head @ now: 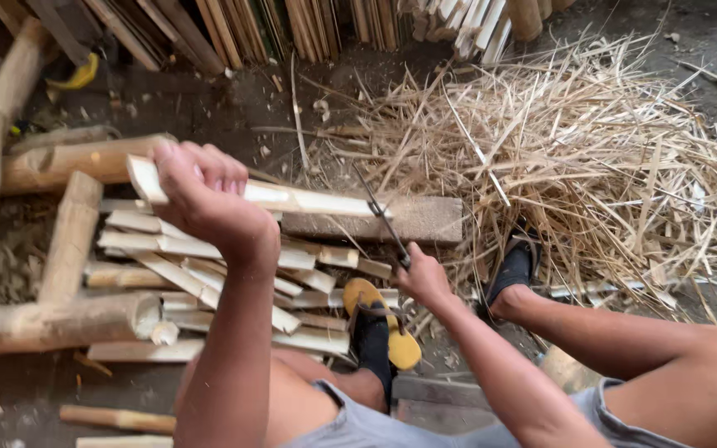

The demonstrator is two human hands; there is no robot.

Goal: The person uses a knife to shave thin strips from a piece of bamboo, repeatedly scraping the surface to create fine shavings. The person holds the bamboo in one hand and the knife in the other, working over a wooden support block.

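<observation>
Left hand clamped around pale flat split bamboo slat, held level. Right hand closed on thin dark metal blade, probably a knife, tip meeting slat. Below left hand, heaped pale rough slats; beyond right hand, dry fibrous shavings.

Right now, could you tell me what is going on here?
A seated person splits bamboo. The left hand grips a pale bamboo slat, which lies across a flat block. The right hand holds a knife, blade against the slat's end. Cut slats are stacked below; dry shavings are heaped to the right.
</observation>
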